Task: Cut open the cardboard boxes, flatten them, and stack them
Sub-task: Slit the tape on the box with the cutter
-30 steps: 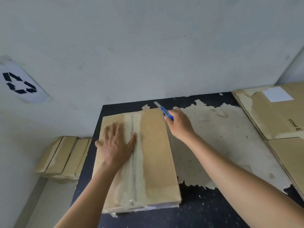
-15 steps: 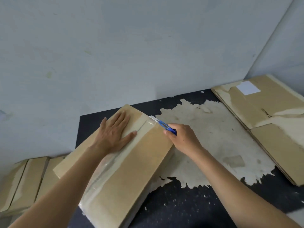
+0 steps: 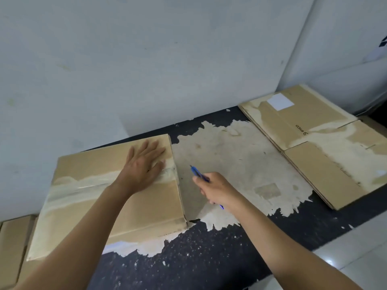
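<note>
Head view: the left hand [image 3: 144,165] lies flat, fingers spread, on top of the taped box [image 3: 155,206], which sits on the dark mat [image 3: 188,260]. The right hand [image 3: 216,190] curls around a blue knife [image 3: 198,174] just beside the box's end. Its tip looks clear of the box, though that is hard to see. On the right lie flat boxes [image 3: 322,164].

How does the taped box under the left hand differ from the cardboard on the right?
The taped brown cardboard box stands closed; the flattened brown cardboard sheets lie flat. The box carries clear tape; the sheets a white label. Both rest on the dark surface.
</note>
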